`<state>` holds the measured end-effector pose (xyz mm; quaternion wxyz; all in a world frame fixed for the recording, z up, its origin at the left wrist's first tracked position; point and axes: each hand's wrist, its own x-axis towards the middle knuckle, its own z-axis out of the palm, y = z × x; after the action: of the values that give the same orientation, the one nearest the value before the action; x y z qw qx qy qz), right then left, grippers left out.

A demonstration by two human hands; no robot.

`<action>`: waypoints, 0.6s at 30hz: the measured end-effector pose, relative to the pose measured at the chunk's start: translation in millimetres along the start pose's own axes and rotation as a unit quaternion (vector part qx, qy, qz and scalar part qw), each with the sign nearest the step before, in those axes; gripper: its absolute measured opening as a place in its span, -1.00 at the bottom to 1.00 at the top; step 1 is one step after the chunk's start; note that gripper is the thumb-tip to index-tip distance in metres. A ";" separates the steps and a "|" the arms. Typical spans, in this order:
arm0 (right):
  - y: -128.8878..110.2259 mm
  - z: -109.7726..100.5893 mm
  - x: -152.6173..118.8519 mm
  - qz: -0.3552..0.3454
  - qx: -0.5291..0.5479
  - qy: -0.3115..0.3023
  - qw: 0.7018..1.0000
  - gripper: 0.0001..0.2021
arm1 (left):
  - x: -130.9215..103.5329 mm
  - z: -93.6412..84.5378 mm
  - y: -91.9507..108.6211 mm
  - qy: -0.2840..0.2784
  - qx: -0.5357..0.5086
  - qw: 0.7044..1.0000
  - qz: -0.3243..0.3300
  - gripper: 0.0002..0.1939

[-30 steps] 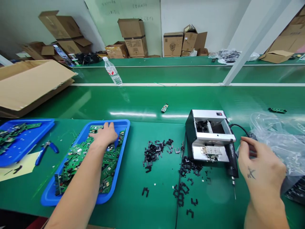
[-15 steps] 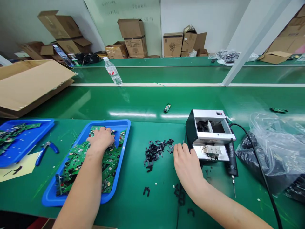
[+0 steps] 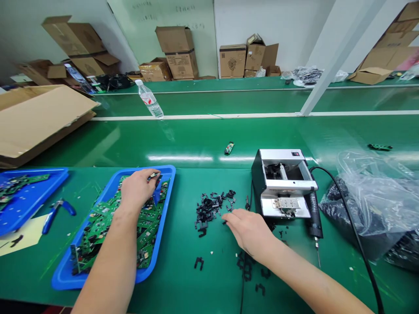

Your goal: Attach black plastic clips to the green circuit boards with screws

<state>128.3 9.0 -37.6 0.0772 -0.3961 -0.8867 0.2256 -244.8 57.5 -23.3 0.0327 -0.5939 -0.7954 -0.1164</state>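
My left hand [image 3: 139, 187] is closed in a pinch on a small circuit board [image 3: 153, 176] above the far end of a blue tray [image 3: 163, 226]. Many green circuit boards [image 3: 149, 233] lie overlapping in that tray. Right of it, my right hand [image 3: 250, 231] is closed, with a small black plastic piece [image 3: 224, 222] at its fingertips, mostly hidden. Beside those fingertips is a heap of black plastic pieces [image 3: 207, 209]. A U-shaped black piece [image 3: 198, 263] lies apart from the heap, and several more lie below my right wrist.
A silver and black machine [image 3: 284, 187] stands right of the heap, with an electric screwdriver [image 3: 314, 218] and its cable beside it. Farther right is a clear plastic bag [image 3: 376, 205]. Blue-handled pliers [image 3: 59, 213] and a second blue tray [image 3: 32, 207] lie left. A bottle [image 3: 149, 100] stands behind.
My left hand has lifted slightly, now with a board in its fingers. My right hand has moved left and down from beside the machine to the edge of the black heap. The view has shifted slightly.
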 end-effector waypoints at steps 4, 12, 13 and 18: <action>6.8 -7.0 -21.7 -0.018 0.133 -0.007 0.991 -0.65 | 0.6 1.3 -1.3 0.077 -0.033 0.996 -0.035 -0.64; 22.0 -16.0 -54.6 0.049 0.484 -0.037 0.873 -0.66 | -11.6 -18.5 58.1 0.027 -0.281 0.959 -0.028 -0.61; 23.1 -16.8 -56.5 0.053 0.500 -0.031 0.864 -0.66 | -17.0 -20.2 72.3 -0.043 -0.314 0.948 0.003 -0.58; 34.1 -18.3 -69.3 0.089 0.589 -0.022 0.803 -0.73 | -54.9 -24.5 143.1 -0.375 -0.372 0.828 0.190 -0.46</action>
<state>203.6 -16.0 -34.2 0.2561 -0.3469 -0.5450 0.7191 -94.6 38.8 11.0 -0.4700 -0.6985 -0.5144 -0.1631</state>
